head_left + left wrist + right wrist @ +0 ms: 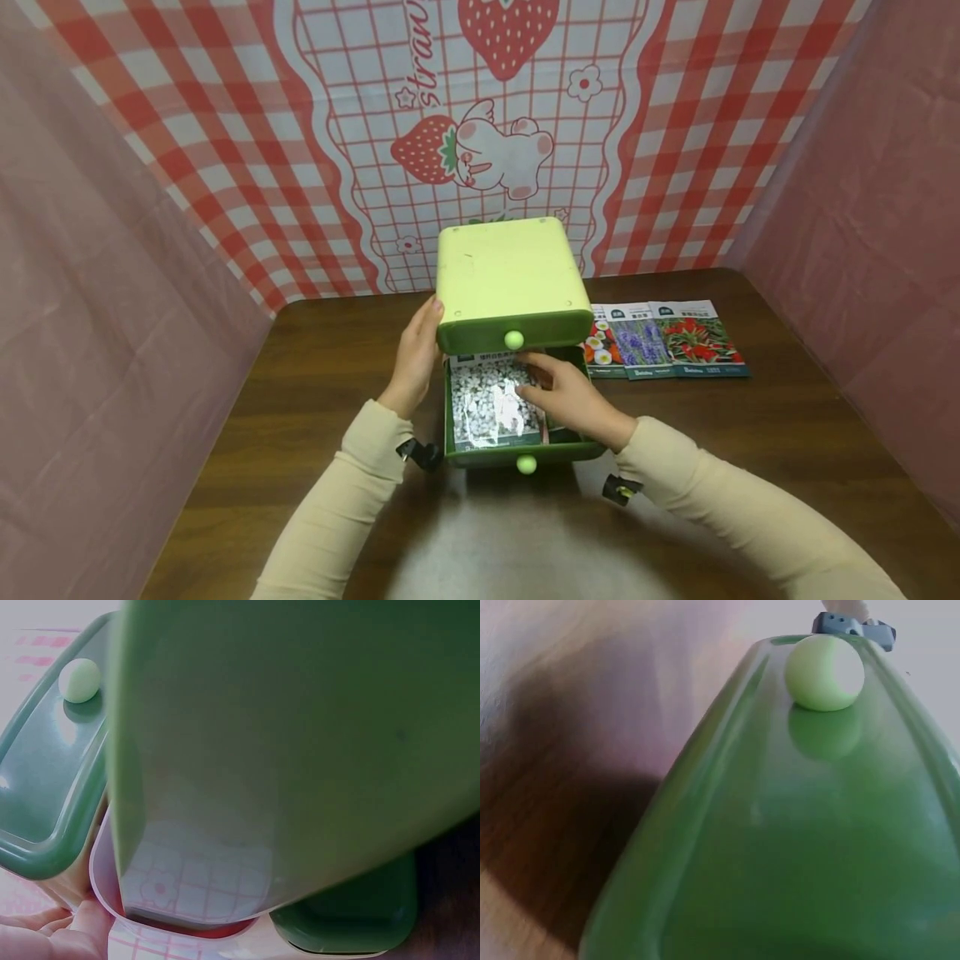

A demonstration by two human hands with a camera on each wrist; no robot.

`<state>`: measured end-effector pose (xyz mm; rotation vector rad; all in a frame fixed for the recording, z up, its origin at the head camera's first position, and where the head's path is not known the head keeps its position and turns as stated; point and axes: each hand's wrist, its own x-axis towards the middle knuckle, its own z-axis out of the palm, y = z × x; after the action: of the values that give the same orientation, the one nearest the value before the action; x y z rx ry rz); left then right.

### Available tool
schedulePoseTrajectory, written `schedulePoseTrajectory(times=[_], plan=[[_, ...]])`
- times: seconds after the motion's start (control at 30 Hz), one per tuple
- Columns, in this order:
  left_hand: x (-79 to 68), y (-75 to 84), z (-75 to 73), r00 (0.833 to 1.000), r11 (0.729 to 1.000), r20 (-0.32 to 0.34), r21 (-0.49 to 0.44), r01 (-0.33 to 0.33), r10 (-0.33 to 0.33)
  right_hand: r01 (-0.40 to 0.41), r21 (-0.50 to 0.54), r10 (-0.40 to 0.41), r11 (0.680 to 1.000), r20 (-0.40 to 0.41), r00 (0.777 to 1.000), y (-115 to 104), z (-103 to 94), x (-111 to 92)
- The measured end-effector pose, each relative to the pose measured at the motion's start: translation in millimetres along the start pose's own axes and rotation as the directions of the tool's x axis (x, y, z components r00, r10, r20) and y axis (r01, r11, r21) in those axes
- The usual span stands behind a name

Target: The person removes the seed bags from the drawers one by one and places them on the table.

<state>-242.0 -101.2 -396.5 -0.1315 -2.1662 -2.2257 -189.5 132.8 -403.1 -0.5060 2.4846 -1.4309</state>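
One packet [480, 396], white-flowered, in the pulled-out lower drawer [480, 457] of the cabinet [510, 271]; long axis front to back, titled end pointing in toward the cabinet, away from the person. Right hand [573, 400] over it, thumb and fingers parted; whether touching, I cannot tell. Left hand [415, 354] against the cabinet's left side, fingers extended. Three flower packets [648, 346], overlapping, on the table [300, 400] at right.

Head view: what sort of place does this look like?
Probably an indoor tabletop booth set up for recording: a dark brown wood-grain table, plain pink fabric hangings on both sides, and a red-and-white checked strawberry-print cloth as backdrop.
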Motion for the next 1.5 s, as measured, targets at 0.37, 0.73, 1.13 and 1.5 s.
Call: schedulePoseTrajectory(times=[0.37,0.73,1.13,1.5], plan=[[1.4,-0.6,0.6,1.0,1.0,-0.006,-0.017,-0.004,0.004,-0.126,0.288,0.133,0.949,-0.002,0.991,1.6,-7.0,6.2],[2.0,-0.9,-0.4,1.0,1.0,0.003,-0.02,0.002,-0.002,-0.293,0.345,0.275,0.891,0.102,0.956,3.9,-6.9,14.5],[1.5,-0.3,0.2,1.0,1.0,0.0,-0.01,0.003,-0.003,-0.347,0.218,0.313,0.912,0.178,0.933,6.8,0.4,16.9],[0.5,-0.7,1.8,1.0,1.0,-0.013,-0.028,0.007,-0.008,-0.3,0.247,0.277,0.922,0.123,0.953,6.9,-1.9,17.3]])
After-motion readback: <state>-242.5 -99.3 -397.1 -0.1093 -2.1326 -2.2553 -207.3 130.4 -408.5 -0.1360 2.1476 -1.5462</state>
